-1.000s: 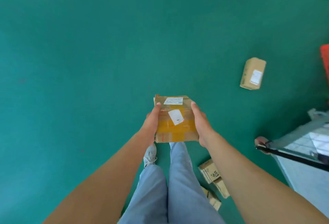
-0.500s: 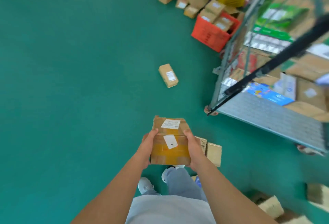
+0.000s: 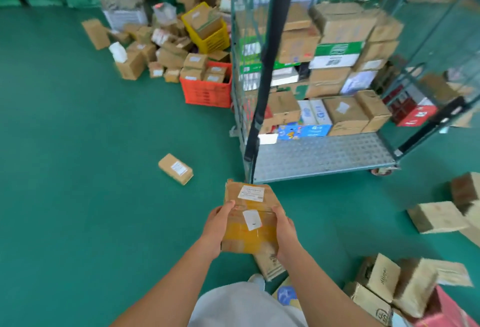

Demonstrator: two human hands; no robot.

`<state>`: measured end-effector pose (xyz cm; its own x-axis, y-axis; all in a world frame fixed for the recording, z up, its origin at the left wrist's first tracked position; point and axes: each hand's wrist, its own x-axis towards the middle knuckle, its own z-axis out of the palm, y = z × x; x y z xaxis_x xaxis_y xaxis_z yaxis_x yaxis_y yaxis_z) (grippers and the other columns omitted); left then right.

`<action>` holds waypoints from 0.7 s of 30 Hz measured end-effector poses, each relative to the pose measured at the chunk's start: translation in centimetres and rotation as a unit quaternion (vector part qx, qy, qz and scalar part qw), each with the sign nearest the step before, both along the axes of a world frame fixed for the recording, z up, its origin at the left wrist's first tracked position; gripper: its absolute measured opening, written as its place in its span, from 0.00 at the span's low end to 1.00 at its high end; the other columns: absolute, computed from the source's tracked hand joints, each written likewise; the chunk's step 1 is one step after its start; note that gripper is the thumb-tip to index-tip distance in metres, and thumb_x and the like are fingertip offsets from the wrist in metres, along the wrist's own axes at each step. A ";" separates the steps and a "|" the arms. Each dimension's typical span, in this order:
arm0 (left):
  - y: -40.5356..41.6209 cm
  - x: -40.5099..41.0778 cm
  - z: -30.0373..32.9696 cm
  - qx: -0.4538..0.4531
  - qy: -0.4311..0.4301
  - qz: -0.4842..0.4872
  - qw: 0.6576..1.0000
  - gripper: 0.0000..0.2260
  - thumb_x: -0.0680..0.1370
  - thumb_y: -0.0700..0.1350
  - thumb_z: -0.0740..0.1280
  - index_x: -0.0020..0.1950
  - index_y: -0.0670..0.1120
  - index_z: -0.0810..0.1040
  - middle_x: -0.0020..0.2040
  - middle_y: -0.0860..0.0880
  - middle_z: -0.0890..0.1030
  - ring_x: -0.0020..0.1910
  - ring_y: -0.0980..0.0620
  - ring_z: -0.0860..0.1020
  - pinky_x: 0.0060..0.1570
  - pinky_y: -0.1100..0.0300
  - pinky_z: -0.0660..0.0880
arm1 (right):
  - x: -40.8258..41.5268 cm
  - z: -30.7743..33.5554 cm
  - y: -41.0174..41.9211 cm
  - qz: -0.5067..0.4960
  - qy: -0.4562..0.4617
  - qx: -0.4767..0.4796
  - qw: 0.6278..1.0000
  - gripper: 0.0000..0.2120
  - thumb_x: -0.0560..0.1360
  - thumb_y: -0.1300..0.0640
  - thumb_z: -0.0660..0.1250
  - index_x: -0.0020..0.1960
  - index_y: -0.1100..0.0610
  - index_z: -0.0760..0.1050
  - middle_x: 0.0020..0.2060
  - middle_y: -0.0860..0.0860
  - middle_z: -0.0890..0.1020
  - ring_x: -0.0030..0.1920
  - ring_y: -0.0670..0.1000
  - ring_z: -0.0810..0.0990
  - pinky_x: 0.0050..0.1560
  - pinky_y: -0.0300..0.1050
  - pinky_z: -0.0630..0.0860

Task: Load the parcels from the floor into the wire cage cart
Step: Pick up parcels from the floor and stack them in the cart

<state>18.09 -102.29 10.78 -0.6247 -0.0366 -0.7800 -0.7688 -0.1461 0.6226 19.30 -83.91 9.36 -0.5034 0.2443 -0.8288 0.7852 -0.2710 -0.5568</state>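
Right now, hold: my left hand (image 3: pixel 217 225) and right hand (image 3: pixel 285 226) are clamped on opposite sides of the parcel (image 3: pixel 250 219), thumbs over the top face, carried in front of me above the floor (image 3: pixel 78 171).
Parcel place: just short of the wire cage cart (image 3: pixel 322 155), whose near deck is bare metal with boxes stacked behind.
Weight: I judge it light, since I carry it flat by the side edges alone.
Stiffness: worn cardboard with soft corners; probably gives if squeezed.
Surface: glossy tape bands across the top, likely slick, so I keep my palms on the card.
Best grip: both side edges at mid-length.
Watch: black strap (image 3: pixel 270 62) hangs across the opening.
Left behind: small parcel (image 3: pixel 175 169) lies on the floor.
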 end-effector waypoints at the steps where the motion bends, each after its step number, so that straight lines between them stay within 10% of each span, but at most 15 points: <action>1: 1.4 -1.2 0.7 -0.006 0.009 -0.013 1.000 0.26 0.71 0.68 0.71 0.64 0.55 0.77 0.53 0.48 0.87 0.50 0.45 0.87 0.51 0.36 0.82 | -0.9 0.3 1.4 -0.008 0.009 0.001 1.000 0.38 0.65 0.24 0.64 0.68 0.43 0.67 0.58 0.52 0.79 0.56 0.60 0.80 0.60 0.65 0.78; 21: 26.9 -16.0 5.0 -0.080 0.133 -0.263 0.952 0.16 0.78 0.65 0.67 0.55 0.54 0.82 0.51 0.50 0.87 0.51 0.47 0.85 0.55 0.42 0.82 | -7.6 2.8 22.9 -0.297 0.136 -0.051 0.944 0.41 0.57 0.29 0.70 0.66 0.46 0.71 0.55 0.53 0.83 0.52 0.58 0.85 0.54 0.63 0.83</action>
